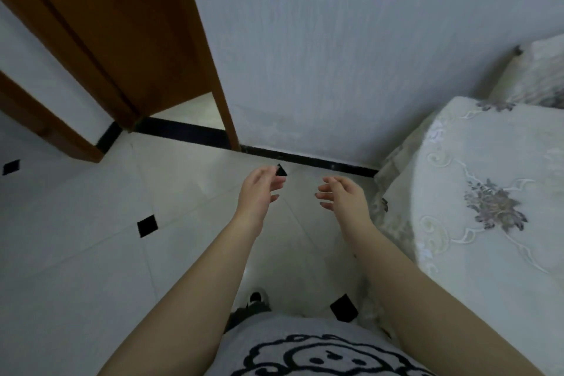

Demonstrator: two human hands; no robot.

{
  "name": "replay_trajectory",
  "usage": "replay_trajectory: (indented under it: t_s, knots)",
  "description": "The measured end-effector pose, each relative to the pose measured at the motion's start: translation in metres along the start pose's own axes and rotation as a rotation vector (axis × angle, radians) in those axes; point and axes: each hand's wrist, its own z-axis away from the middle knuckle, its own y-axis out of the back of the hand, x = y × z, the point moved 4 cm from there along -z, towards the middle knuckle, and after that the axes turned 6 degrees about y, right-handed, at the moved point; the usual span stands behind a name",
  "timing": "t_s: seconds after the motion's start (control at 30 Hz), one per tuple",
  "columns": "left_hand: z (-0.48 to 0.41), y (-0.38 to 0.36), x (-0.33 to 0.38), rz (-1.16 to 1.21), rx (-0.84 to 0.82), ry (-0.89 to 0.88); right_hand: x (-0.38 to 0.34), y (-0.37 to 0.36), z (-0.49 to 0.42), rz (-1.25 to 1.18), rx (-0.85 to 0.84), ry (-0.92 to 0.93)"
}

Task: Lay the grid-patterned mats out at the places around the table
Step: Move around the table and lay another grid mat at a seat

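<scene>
My left hand point(259, 192) and my right hand point(341, 194) are held out in front of me over the floor, palms turned toward each other, fingers loosely curled and apart, both empty. No grid-patterned mat is in view. A round table point(488, 192) under a pale embroidered floral cloth fills the right side, just right of my right forearm.
White floor tiles point(91, 238) with small black diamond insets lie below. A grey wall point(335, 55) with a black skirting strip faces me. A brown wooden door frame point(122, 40) stands at the upper left. A cushioned seat back point(543, 76) shows at the far right.
</scene>
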Motion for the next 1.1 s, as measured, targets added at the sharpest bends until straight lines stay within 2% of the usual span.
replay_trajectory:
  t_s: [0.27,0.5,0.63,0.87,1.1]
  knots:
    - [-0.094,-0.094,0.045,-0.125,-0.301,0.022,-0.013,0.046,-0.076,-0.108,0.311,-0.032]
    - [-0.163,-0.202,0.1,-0.283,-0.622,0.008,-0.039,0.083,-0.123,-0.241,0.654,-0.034]
    - [-0.162,-0.264,0.109,-0.37,-0.812,0.025,-0.045,0.114,-0.112,-0.272,0.859,-0.039]
    - [-0.115,-0.349,0.077,-0.514,-1.109,0.082,-0.019,0.166,-0.066,-0.375,1.236,-0.127]
    - [-0.076,-0.414,0.042,-0.66,-1.336,0.068,0.008,0.204,-0.039,-0.456,1.485,-0.172]
